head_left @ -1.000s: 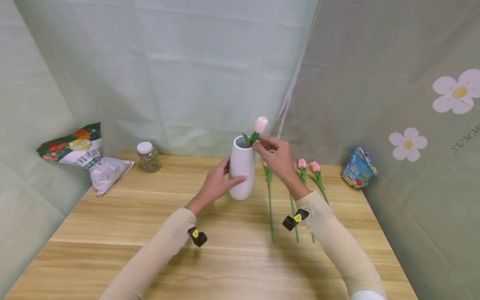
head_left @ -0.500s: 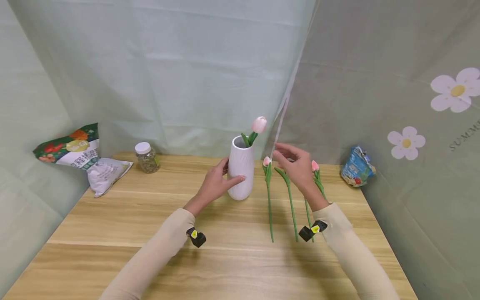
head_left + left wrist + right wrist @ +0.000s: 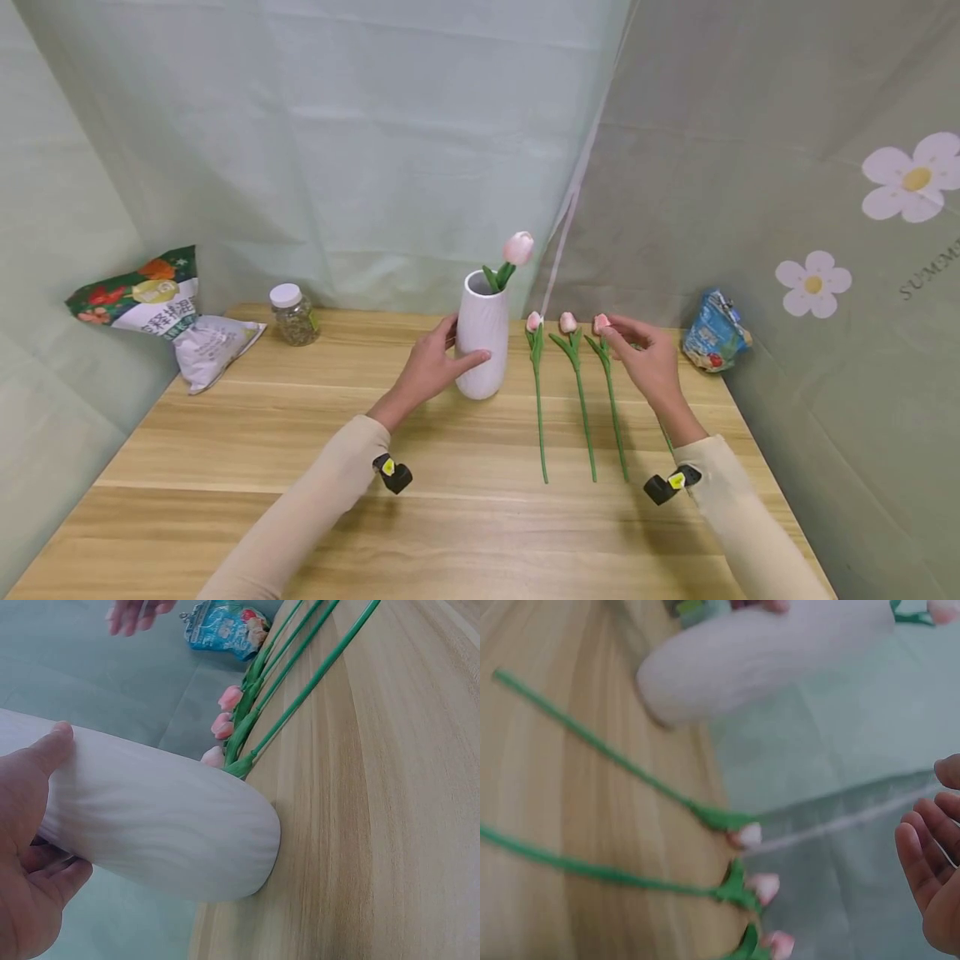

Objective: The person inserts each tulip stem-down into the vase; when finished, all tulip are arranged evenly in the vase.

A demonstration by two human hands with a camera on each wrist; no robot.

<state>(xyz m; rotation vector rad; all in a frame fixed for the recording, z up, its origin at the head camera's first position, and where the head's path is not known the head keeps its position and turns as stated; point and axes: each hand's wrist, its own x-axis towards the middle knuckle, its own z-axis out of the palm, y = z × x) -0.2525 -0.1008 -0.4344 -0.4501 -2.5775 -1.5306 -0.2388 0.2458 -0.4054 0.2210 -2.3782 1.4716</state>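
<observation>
My left hand (image 3: 429, 367) grips the white ribbed vase (image 3: 482, 346) around its side, thumb across the front. One pink tulip (image 3: 518, 248) stands in the vase, leaning right over the rim, its leaves just above the opening. Several more tulips lie in a row to the right, heads toward the back: a left tulip (image 3: 537, 375), a middle tulip (image 3: 576, 367) and a right tulip (image 3: 611, 383). My right hand (image 3: 648, 362) holds nothing and hovers over the right end of the row, hiding most of another tulip's stem (image 3: 667, 439). Its fingers look loosely bent in the right wrist view.
A blue snack bag (image 3: 714, 333) stands at the back right corner. At the back left are a white-lidded jar (image 3: 294, 315) and a green-and-white bag (image 3: 176, 312). Fabric curtains (image 3: 420, 150) enclose the wooden table (image 3: 480, 533) at the back and sides.
My right hand has let go of the tulip in the vase and moved right, over the lying tulips. My left hand keeps its hold on the vase.
</observation>
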